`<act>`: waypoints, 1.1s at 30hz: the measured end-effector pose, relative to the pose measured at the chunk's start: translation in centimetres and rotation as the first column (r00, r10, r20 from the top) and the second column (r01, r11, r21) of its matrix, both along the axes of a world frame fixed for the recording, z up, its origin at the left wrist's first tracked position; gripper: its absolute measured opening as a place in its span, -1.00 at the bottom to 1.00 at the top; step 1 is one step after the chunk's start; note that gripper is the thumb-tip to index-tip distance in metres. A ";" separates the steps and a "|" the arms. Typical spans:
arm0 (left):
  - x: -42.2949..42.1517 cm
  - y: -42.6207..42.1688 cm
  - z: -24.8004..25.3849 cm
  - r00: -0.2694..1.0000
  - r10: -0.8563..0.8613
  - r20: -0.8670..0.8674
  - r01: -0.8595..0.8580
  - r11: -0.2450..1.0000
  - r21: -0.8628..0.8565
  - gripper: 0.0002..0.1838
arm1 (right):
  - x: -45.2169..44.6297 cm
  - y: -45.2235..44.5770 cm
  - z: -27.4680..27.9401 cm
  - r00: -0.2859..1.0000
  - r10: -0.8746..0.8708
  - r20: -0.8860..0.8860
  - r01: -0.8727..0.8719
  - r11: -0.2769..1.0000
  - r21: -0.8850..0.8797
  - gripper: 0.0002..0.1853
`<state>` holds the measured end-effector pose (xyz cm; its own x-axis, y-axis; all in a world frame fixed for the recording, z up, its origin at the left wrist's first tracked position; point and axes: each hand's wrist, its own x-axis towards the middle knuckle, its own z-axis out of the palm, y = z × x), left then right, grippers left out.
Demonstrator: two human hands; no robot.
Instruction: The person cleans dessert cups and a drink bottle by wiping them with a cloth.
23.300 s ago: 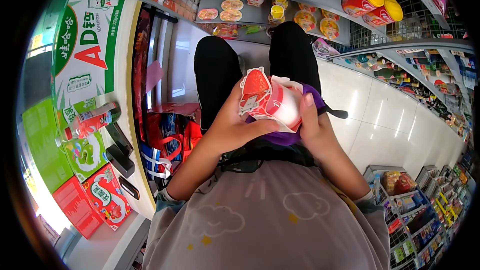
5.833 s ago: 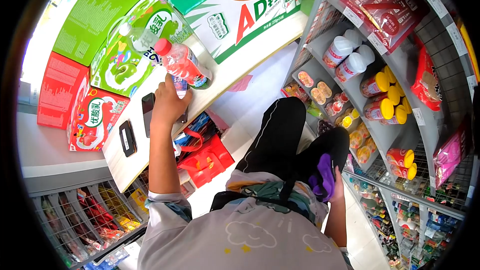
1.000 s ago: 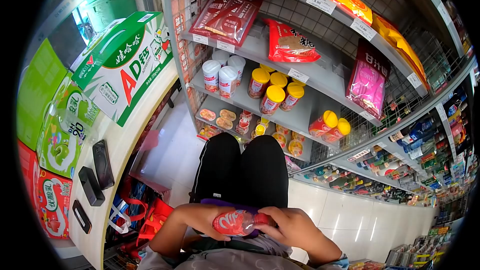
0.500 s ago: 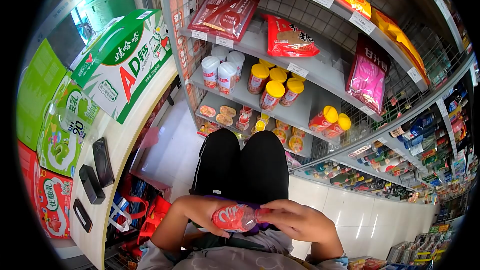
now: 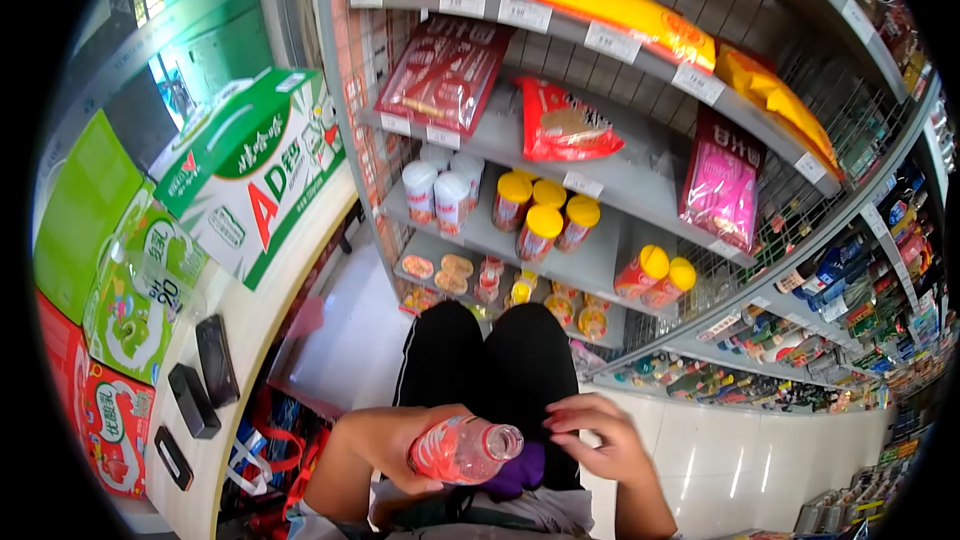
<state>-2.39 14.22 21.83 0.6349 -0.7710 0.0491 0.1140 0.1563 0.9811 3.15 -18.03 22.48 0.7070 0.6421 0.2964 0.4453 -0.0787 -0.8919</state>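
My left hand (image 5: 395, 445) is wrapped round a clear plastic bottle (image 5: 478, 453) with a red label. The bottle is tilted over my lap, its uncapped mouth pointing up and to the right. My right hand (image 5: 600, 440) is apart from the bottle, to the right of its mouth. Its fingers are curled together, slightly blurred, around a small red bottle cap (image 5: 562, 418) that is mostly hidden. A purple cloth-like thing (image 5: 520, 472) shows behind the bottle, near my black-trousered knees (image 5: 535, 360).
Ahead stand metal shelves (image 5: 640, 170) with bags and yellow-lidded cans (image 5: 541, 230). On the left, a pale counter (image 5: 245, 340) carries a green-and-white AD carton (image 5: 265, 175), a phone (image 5: 216, 358), a black box (image 5: 194, 402) and a small dark device (image 5: 173, 457). Bottles line the shelves at right.
My right hand has come off the bottle's neck and moved right with the cap, leaving the mouth uncovered. The bottle in my left hand has turned more upward. The head view has tilted up slightly.
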 end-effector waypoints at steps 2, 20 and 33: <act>-0.2 -0.1 3.6 0.998 0.058 0.009 -0.058 0.998 0.014 -0.29 | -0.3 1.5 -3.8 0.990 0.036 -0.136 -0.030 0.998 0.050 -0.79; -0.9 -4.0 20.4 0.013 0.351 0.936 -0.743 0.631 -0.226 -0.37 | -4.5 6.2 -10.7 0.934 -0.160 -0.319 0.189 0.980 0.061 -0.79; -3.3 -3.1 25.1 -0.592 0.200 0.781 -0.672 0.412 -0.615 -0.46 | -5.3 4.8 -11.3 0.947 -0.208 -0.243 0.222 0.975 0.030 -0.79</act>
<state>-5.65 11.14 46.93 0.1204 -0.2339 0.9648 -0.6088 -0.7851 -0.1143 -2.11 -13.21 11.20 0.8806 0.4543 0.1350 0.1990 -0.0958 -0.9753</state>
